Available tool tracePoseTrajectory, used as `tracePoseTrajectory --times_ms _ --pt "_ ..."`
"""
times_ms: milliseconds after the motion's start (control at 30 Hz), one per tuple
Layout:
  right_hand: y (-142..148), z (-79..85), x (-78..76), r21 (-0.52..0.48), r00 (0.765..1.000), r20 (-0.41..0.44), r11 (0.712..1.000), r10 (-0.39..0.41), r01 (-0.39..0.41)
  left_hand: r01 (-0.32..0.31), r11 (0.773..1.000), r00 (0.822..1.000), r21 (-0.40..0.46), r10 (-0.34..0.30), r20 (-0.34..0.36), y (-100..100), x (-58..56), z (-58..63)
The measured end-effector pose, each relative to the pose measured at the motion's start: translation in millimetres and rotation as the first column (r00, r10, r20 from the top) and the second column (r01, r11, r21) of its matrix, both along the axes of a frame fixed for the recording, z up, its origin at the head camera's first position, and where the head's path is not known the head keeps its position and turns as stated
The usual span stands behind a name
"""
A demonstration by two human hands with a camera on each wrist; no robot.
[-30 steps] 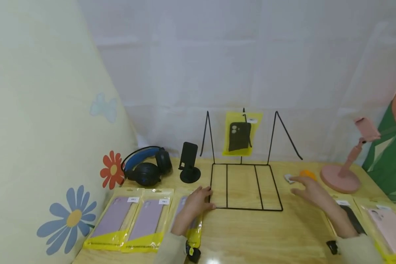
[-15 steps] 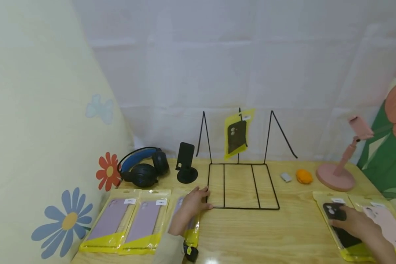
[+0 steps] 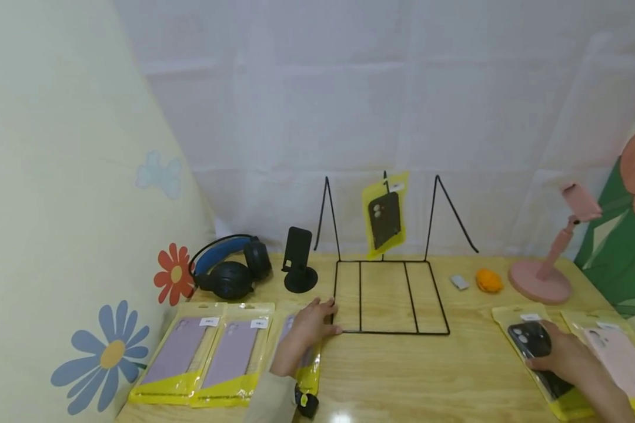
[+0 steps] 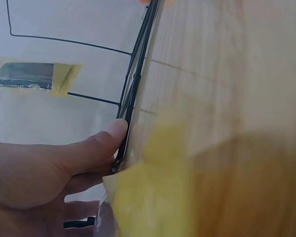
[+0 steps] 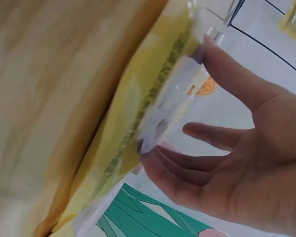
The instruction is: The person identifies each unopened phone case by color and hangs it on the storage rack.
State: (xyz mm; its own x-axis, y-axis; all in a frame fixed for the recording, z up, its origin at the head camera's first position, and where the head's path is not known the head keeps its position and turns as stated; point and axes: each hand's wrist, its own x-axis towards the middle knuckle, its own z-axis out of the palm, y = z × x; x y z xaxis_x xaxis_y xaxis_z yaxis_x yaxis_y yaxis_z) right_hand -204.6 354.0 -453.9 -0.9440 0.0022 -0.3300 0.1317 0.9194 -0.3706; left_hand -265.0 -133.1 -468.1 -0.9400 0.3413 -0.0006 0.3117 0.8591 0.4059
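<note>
On the left part of the desk (image 3: 391, 376), three purple-case pouches (image 3: 231, 352) lie side by side, the third partly hidden beneath the person's forearm. Behind them sit blue-and-black headphones (image 3: 233, 279), then a black phone stand (image 3: 298, 252). The left grip (image 3: 309, 326) pinches the left side of the black wire rack (image 3: 391, 333) near its front corner, the thumb against the bar. The rack stands mid-desk, and a hanging pouch (image 3: 385, 220) with a dark case tilts on its middle hook. Right of the rack lie a small pale object (image 3: 459, 282) and an orange item (image 3: 489, 281). The right grip (image 3: 566, 355) holds a black-case pouch (image 3: 530, 339) at the desk's right, thumb and fingers on opposite edges; whether it is clear of the surface cannot be told. Behind stands a pink stand (image 3: 540, 285); just beside, furthest right, lies a pink-case pouch (image 3: 616, 352).
</note>
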Motion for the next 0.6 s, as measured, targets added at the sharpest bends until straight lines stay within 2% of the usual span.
tracePoseTrajectory --times_ms 233,400,500,600 --pt "-2.1 3.6 5.6 0.019 0.999 0.016 0.999 -0.030 0.030 -0.002 1.000 1.000 -0.021 0.001 -0.001 0.4 -0.6 1.8" --pt "-5.7 3.2 3.8 0.072 0.994 0.036 0.992 -0.102 0.099 0.000 1.000 1.000 -0.017 0.000 0.000 0.0 0.2 2.2" --pt "-5.3 2.0 4.1 0.091 0.994 0.001 0.990 -0.108 0.107 -0.001 1.000 1.000 -0.007 0.001 0.005 -0.1 0.5 1.8" --pt "-2.2 1.4 4.9 0.094 0.995 -0.066 0.993 -0.070 0.076 -0.001 1.000 1.000 -0.005 0.001 0.011 -0.1 0.5 1.3"
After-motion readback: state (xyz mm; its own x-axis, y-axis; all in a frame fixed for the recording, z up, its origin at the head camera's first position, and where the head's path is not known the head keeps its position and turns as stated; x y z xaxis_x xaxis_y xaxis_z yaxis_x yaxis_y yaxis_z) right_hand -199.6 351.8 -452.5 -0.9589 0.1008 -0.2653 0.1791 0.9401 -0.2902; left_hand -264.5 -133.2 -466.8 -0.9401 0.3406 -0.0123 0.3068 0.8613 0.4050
